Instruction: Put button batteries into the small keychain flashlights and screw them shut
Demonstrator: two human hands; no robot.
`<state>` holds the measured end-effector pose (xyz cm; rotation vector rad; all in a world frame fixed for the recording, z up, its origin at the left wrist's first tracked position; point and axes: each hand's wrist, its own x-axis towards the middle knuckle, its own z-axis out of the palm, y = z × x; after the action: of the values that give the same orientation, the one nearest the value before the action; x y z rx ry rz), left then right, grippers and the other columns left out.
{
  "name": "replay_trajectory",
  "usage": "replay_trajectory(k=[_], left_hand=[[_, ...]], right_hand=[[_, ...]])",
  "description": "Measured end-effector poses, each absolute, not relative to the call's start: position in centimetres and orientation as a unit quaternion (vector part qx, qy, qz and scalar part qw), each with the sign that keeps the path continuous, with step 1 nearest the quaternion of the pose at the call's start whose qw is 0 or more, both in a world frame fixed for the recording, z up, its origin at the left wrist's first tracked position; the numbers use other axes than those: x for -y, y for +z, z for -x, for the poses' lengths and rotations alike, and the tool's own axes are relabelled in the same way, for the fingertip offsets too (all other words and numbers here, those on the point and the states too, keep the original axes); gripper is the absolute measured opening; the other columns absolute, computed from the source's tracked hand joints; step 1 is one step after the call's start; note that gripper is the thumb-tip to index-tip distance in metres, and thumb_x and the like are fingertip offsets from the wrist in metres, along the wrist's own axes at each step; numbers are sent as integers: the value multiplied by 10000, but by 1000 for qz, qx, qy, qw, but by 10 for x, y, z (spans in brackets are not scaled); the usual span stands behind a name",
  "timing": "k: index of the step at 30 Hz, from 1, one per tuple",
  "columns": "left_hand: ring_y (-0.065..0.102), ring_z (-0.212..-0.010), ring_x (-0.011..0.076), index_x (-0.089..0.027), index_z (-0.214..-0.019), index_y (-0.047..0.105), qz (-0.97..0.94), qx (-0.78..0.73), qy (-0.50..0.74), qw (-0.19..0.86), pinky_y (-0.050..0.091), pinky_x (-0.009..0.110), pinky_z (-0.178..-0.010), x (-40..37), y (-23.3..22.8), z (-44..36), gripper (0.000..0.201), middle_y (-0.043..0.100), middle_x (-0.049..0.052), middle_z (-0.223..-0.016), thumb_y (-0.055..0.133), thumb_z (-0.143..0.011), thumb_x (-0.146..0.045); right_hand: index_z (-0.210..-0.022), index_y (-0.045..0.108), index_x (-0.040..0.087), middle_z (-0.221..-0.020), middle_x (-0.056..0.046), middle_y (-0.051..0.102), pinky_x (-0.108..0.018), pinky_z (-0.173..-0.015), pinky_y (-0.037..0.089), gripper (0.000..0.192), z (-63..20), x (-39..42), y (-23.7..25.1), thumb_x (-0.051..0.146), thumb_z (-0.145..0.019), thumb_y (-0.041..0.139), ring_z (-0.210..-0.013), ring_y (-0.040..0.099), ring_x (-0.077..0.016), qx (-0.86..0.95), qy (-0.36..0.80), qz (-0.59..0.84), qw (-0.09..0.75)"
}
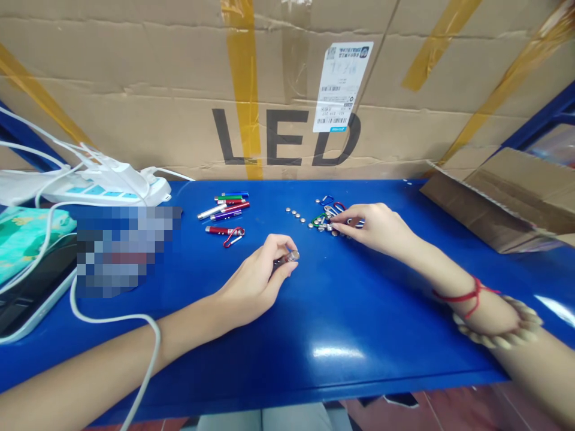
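Meanwhile left hand (258, 278) pinches a small flashlight (287, 258) mid-table; right hand (372, 227) pinches among keyring parts (327, 218).

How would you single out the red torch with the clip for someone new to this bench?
Start at the LED carton, then drop to the blue table. In the torch cluster, the red torch lies nearest the person, apart, with a red clip attached.
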<state>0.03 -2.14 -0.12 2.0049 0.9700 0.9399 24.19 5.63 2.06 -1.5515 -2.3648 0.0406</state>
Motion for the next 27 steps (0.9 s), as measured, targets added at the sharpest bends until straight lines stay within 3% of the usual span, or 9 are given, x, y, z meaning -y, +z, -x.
replay_trajectory(k=[10, 14, 18, 22, 27], left_hand=[[544, -724, 151, -186, -1024, 374, -796, -357, 357, 334, 418, 272, -703, 21, -2, 0, 108, 547, 7, -796, 388, -919, -208], [553, -723, 142, -194, -1034, 373, -800, -361, 341, 337, 419, 250, -684, 22, -1, 2, 119, 562, 4, -838, 389, -916, -198], [562, -706, 142, -209, -1079, 365, -799, -371, 319, 350, 410, 229, -635, 23, 0, 3, 154, 577, -6, -843, 383, -927, -219], [581, -761, 142, -215, -1087, 382, -807, -349, 330, 344, 429, 222, -682, 22, 0, 2, 166, 586, -11, -852, 365, -923, -193], [573, -825, 159, -199, -1080, 471, -831, -354, 321, 284, 451, 240, -765, 19, -1, 1, 198, 579, 18, -887, 346, -928, -175]], right_hand=[[-750, 718, 220, -713, -14, 694, -244, -547, 432, 162, -238, -56, 20, 361, -701, 655, -601, 611, -150, 798, 27, 563, 213], [-728, 680, 178, -622, -26, 667, -265, -543, 463, 181, -228, -42, 27, 351, -672, 680, -552, 610, -155, 771, 66, 552, 312], [-685, 621, 175, -658, -33, 673, -247, -497, 485, 179, -210, -13, 33, 341, -688, 688, -515, 595, -128, 773, 159, 454, 413], [-677, 643, 207, -710, -17, 695, -260, -612, 529, 130, -200, 4, 35, 319, -723, 690, -630, 638, -142, 825, 200, 365, 383], [-704, 695, 201, -730, -15, 705, -248, -646, 528, 58, -202, -2, 36, 245, -741, 687, -673, 645, -131, 834, 225, 288, 412]])
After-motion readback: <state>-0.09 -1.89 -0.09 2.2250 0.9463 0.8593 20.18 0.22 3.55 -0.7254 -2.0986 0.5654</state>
